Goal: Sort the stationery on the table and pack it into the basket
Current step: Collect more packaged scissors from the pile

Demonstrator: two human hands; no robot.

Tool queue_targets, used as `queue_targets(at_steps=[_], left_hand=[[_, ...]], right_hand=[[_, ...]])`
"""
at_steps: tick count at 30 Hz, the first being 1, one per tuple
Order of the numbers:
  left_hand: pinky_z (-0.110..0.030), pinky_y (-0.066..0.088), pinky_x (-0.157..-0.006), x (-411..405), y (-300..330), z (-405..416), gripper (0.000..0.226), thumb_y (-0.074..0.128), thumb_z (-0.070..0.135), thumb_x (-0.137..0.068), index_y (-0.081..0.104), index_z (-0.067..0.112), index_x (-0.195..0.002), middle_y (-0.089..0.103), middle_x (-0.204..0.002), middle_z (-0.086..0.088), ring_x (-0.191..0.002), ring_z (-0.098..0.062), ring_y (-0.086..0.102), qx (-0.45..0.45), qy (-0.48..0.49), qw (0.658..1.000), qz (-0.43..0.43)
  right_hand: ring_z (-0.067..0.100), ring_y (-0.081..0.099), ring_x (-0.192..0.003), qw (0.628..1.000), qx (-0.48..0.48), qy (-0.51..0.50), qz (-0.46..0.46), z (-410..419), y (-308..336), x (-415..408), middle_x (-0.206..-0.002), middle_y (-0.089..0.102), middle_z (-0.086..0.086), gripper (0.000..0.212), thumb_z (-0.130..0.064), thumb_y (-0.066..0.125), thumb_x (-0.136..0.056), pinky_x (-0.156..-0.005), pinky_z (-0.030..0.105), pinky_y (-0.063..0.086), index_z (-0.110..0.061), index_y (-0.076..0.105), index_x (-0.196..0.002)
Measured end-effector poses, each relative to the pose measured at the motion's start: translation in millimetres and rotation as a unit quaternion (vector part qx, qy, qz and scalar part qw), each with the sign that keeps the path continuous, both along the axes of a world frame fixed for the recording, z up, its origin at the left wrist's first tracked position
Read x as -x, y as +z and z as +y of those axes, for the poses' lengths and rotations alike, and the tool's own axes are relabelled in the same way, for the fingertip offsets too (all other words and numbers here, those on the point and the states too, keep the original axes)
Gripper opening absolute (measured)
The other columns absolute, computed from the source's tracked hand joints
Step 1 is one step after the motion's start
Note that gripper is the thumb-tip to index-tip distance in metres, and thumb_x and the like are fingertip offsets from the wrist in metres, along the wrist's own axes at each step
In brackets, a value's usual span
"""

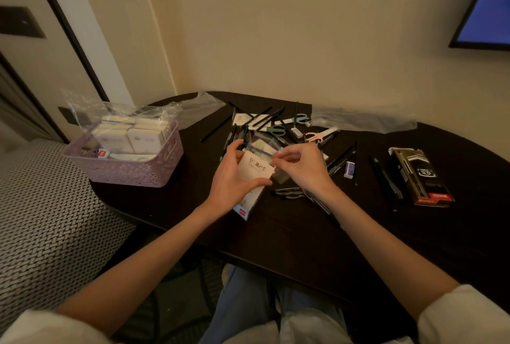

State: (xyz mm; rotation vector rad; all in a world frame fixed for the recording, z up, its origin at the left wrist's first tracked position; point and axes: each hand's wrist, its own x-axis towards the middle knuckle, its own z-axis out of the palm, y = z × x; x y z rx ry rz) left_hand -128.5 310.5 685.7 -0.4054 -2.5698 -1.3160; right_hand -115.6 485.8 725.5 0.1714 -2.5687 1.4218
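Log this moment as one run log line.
left hand: holds white packet | right hand: pinches its clear sleeve | basket: partly filled | pens: still scattered

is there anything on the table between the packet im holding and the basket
Nothing visible does. The white packet, held in the left hand and right hand, has only bare dark table between it and the purple basket to its left.

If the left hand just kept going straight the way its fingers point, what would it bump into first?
Probably the white packet it already holds together with the right hand. Past that, the left hand points up the table toward the pile of black pens and scissors, though depth is hard to judge.
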Motion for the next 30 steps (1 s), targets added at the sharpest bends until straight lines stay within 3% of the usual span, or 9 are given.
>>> queue_targets(at_steps=[3, 6, 10, 13, 16, 21, 25, 30], left_hand=[[-0.027, 0.052, -0.089, 3.9, 5.5, -7.9, 0.075, 0.077, 0.026, -0.078, 0.037, 0.014, -0.141, 0.06, -0.115, 0.0, -0.107, -0.01, 0.06, -0.07, -0.006, 0.997, -0.023], [-0.03, 0.055, -0.088, 7.8, 14.0, -16.6, 0.045, 0.063, 0.018, -0.09, 0.046, 0.016, -0.132, 0.066, -0.106, 0.0, -0.101, -0.008, 0.064, -0.135, -0.015, 0.99, -0.032], [-0.028, 0.057, -0.083, 9.8, 24.9, -22.1, 0.028, 0.059, 0.01, -0.093, 0.058, 0.017, -0.119, 0.069, -0.104, 0.002, -0.101, -0.007, 0.066, -0.167, -0.053, 0.984, -0.045], [-0.02, 0.055, -0.08, 10.7, 30.3, -22.1, 0.023, 0.061, 0.008, -0.091, 0.064, 0.018, -0.111, 0.068, -0.106, 0.005, -0.102, -0.003, 0.065, -0.156, -0.088, 0.982, -0.052], [-0.016, 0.053, -0.08, 12.1, 34.0, -20.8, 0.02, 0.063, 0.007, -0.089, 0.066, 0.021, -0.103, 0.069, -0.105, 0.007, -0.101, -0.001, 0.065, -0.146, -0.101, 0.982, -0.058], [-0.018, 0.054, -0.075, 13.1, 34.8, -20.9, 0.016, 0.063, 0.007, -0.089, 0.067, 0.017, -0.1, 0.07, -0.101, 0.005, -0.099, -0.004, 0.066, -0.176, -0.109, 0.975, -0.08], [-0.022, 0.055, -0.076, 12.5, 34.9, -25.0, 0.017, 0.063, 0.007, -0.089, 0.067, 0.013, -0.104, 0.071, -0.104, 0.001, -0.101, -0.01, 0.067, -0.192, -0.118, 0.971, -0.08], [-0.028, 0.057, -0.081, 13.9, 35.4, -28.7, 0.024, 0.062, 0.004, -0.089, 0.064, 0.011, -0.111, 0.071, -0.105, -0.003, -0.102, -0.014, 0.068, -0.192, -0.137, 0.969, -0.071]], right_hand=[[0.004, 0.068, -0.071, 1.0, 0.026, 0.003, 0.013, -0.4, 4.6, 4.2, -0.088, 0.073, 0.003, 0.013, -0.008, 0.071, -0.083, -0.068, 0.017, 0.056, -0.008, 0.073, -0.096], [0.0, 0.065, -0.074, 0.999, 0.019, 0.009, 0.031, -0.3, 9.9, 9.3, -0.087, 0.07, -0.002, 0.012, -0.007, 0.069, -0.084, -0.066, 0.01, 0.052, -0.008, 0.073, -0.096], [-0.004, 0.063, -0.074, 0.999, 0.016, 0.028, 0.039, -0.8, 14.7, 11.8, -0.082, 0.067, -0.008, 0.011, -0.006, 0.07, -0.083, -0.065, 0.006, 0.047, -0.009, 0.074, -0.093], [-0.01, 0.061, -0.072, 0.998, 0.02, 0.052, 0.035, 0.2, 14.2, 12.0, -0.08, 0.066, -0.012, 0.009, -0.006, 0.071, -0.083, -0.065, 0.007, 0.046, -0.013, 0.072, -0.088], [-0.001, 0.065, -0.082, 0.995, 0.052, 0.077, 0.02, 1.2, 11.8, 11.7, -0.089, 0.07, -0.005, 0.013, -0.008, 0.073, -0.081, -0.072, 0.015, 0.053, -0.016, 0.066, -0.09], [0.003, 0.068, -0.09, 0.995, 0.057, 0.085, 0.016, -0.7, 6.9, 11.4, -0.095, 0.072, -0.002, 0.028, -0.013, 0.074, -0.082, -0.076, 0.017, 0.055, -0.013, 0.065, -0.109], [0.007, 0.069, -0.093, 0.995, 0.053, 0.081, 0.023, 2.4, 3.5, 13.0, -0.101, 0.073, 0.002, 0.025, -0.012, 0.071, -0.084, -0.075, 0.027, 0.059, -0.013, 0.069, -0.108], [0.008, 0.068, -0.099, 0.988, 0.092, 0.12, 0.044, 7.6, 2.0, 9.3, -0.104, 0.072, 0.007, 0.026, -0.005, 0.069, -0.084, -0.075, 0.021, 0.057, -0.007, 0.07, -0.11]])
